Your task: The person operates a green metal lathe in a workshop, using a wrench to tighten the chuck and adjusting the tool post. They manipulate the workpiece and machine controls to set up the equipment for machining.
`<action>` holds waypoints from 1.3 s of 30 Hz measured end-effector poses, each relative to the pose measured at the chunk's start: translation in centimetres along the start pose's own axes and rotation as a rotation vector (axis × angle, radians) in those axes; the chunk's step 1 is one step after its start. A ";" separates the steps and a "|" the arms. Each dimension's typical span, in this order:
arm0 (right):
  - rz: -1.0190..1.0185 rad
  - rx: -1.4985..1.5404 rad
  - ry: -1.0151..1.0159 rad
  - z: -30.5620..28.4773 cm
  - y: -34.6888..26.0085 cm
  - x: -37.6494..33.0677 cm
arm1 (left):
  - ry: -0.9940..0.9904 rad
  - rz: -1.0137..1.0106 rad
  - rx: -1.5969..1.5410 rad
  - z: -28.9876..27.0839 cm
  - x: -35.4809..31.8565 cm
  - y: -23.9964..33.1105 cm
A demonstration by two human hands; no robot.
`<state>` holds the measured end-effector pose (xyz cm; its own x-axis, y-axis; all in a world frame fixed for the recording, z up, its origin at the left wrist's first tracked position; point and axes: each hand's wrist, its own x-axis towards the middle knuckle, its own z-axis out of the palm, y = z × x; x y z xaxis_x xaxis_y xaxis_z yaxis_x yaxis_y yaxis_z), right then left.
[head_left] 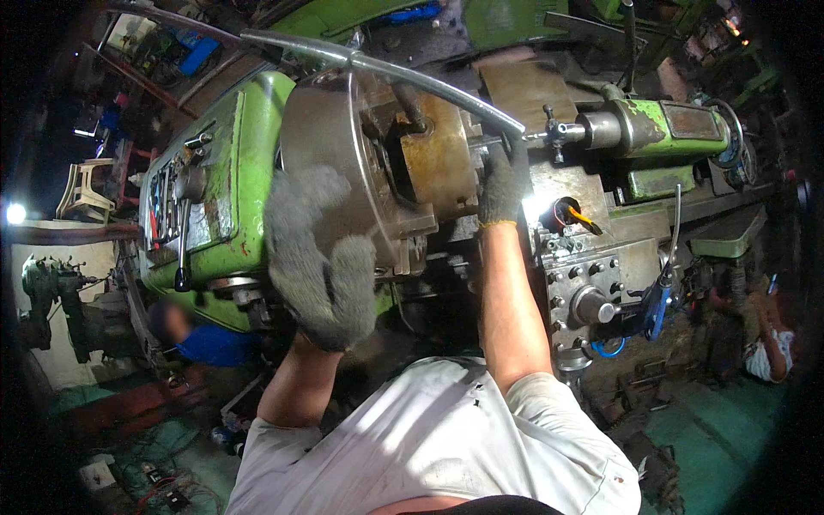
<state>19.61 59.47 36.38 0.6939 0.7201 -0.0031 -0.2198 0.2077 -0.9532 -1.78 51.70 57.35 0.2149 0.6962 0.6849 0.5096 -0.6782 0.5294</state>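
Note:
My left hand (319,266), in a thick grey knit glove, is raised in front of the large steel chuck (322,129) of a green lathe. Its thumb stands apart from the curved fingers, and nothing shows between them. My right hand (503,184), in a darker glove, reaches up beside the brown-stained block (442,159) at the chuck's face. Its fingertips are at the lower end of a long shiny metal pipe (412,77) that slants across the chuck. Whether they grip the pipe or the thin shaft behind it, I cannot tell.
The green tailstock (678,133) with its handwheel stands right of my right hand. Below it, a bolted tool post (588,300) and a blue-handled air gun (657,309) sit close by. Tools lie on the headstock (215,172). People are at the left and right edges.

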 end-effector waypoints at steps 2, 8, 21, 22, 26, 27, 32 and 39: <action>-0.007 0.000 0.040 0.0 -0.7 -0.7 | -0.010 0.078 0.021 -0.9 -2.7 0.0; -0.023 -0.357 0.185 -3.3 -3.0 -6.3 | -0.220 0.019 -0.164 -2.6 -7.1 1.7; -0.715 -0.810 -0.226 -17.5 -32.9 -16.4 | -0.258 -0.356 -0.739 9.8 -9.7 4.8; -0.730 -0.911 -0.160 -20.1 -34.5 -15.3 | -0.237 -0.378 -0.738 11.1 -8.8 5.3; -0.617 -0.800 0.039 -28.2 -37.0 -8.2 | -0.103 -0.669 -0.840 20.3 -8.7 4.3; -0.565 -0.851 0.022 -29.9 -37.0 -5.6 | -0.075 -0.812 -0.989 22.2 -8.9 3.3; -0.517 -1.270 -0.044 -41.8 -34.7 14.0 | 0.007 -1.236 -1.231 27.2 -6.4 0.3; -0.317 -1.430 0.105 -61.9 -26.4 42.3 | 0.249 -1.368 -1.381 30.5 -5.6 -3.3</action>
<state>97.23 43.44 42.65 0.6421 0.7069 0.2968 0.7558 -0.5188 -0.3994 20.76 57.20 36.52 0.1406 0.8667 -0.4787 -0.7147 0.4234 0.5567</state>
